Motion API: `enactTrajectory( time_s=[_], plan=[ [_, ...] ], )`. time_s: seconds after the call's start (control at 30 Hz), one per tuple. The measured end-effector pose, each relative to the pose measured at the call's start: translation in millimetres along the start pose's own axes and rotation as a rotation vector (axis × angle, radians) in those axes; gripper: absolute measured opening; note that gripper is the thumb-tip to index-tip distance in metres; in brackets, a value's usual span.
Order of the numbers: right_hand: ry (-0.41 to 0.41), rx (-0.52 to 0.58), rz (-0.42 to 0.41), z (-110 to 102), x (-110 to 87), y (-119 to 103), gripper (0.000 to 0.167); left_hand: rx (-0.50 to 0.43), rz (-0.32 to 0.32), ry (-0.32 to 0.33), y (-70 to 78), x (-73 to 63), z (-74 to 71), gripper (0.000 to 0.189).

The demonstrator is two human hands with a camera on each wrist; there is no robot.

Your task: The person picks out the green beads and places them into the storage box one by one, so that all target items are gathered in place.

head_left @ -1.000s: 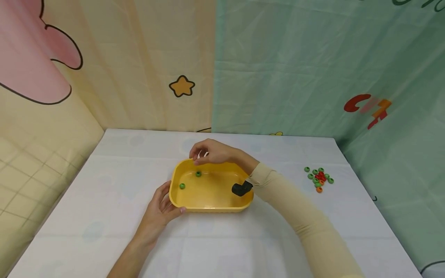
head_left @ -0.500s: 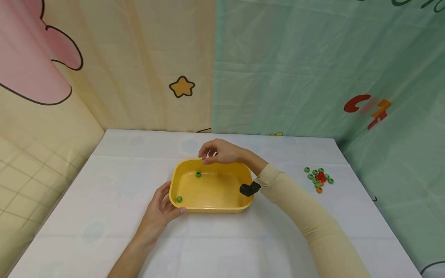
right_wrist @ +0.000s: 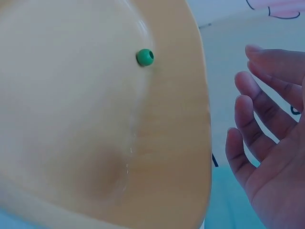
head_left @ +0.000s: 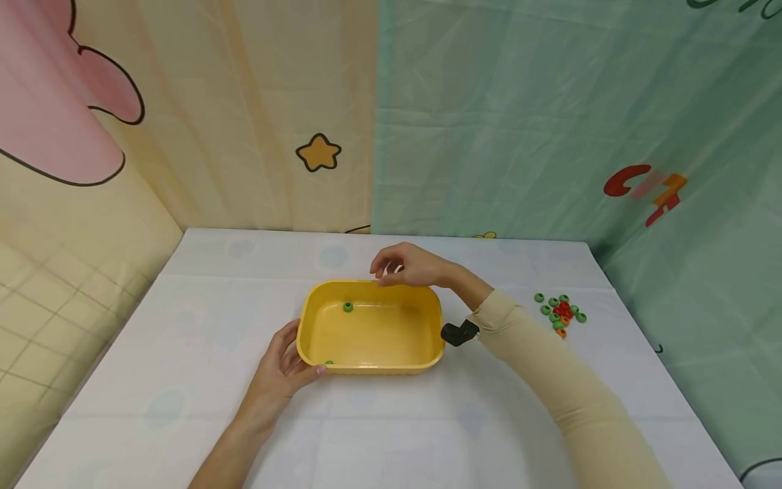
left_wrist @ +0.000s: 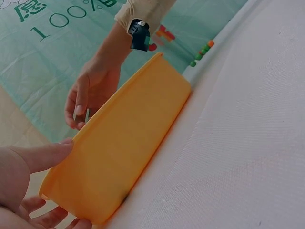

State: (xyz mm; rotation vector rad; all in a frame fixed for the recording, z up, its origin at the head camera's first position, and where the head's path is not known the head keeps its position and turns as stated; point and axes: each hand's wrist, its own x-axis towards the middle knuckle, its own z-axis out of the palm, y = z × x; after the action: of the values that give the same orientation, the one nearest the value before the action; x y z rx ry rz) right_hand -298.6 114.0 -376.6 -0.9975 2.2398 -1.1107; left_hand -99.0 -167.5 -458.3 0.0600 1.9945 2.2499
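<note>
A yellow plastic tray point(head_left: 369, 367) rests on the white-covered table. My left hand point(head_left: 277, 367) holds its near left corner, the thumb on the rim and the fingers along the left side. Inside, one green bead point(head_left: 347, 307) lies near the back wall; another green bead point(head_left: 329, 363) shows only its top behind the front wall. Above the tray's back rim hovers my right hand point(head_left: 411, 265), nothing in its grasp. The right wrist view shows its fingers point(right_wrist: 244, 112) loosely bent, apart from the tray's wall.
Several green, red and orange beads point(head_left: 561, 314) lie in a loose cluster on the table's right side. A black wrist device point(head_left: 458, 333) sits under the right sleeve point(head_left: 550, 380). Printed curtains point(head_left: 489, 136) stand behind the table point(head_left: 214, 305).
My right hand has shifted rightward along the tray's back rim. One green bead has rolled to the front wall. The left hand and the tray have stayed in place.
</note>
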Motion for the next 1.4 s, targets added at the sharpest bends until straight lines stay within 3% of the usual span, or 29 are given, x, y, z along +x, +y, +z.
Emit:
enactTrajectory(
  time_s=[0.6, 1.4],
  plan=[
    [0.069, 0.005, 0.084, -22, -42.9, 17, 0.016, 0.001, -0.006, -0.002, 0.4, -1.3, 0.3, 0.091],
    [0.218, -0.004, 0.154, -54, -102.5, 44, 0.022, 0.017, -0.033, 0.009, 3.2, -2.1, 3.0, 0.093]
  ],
)
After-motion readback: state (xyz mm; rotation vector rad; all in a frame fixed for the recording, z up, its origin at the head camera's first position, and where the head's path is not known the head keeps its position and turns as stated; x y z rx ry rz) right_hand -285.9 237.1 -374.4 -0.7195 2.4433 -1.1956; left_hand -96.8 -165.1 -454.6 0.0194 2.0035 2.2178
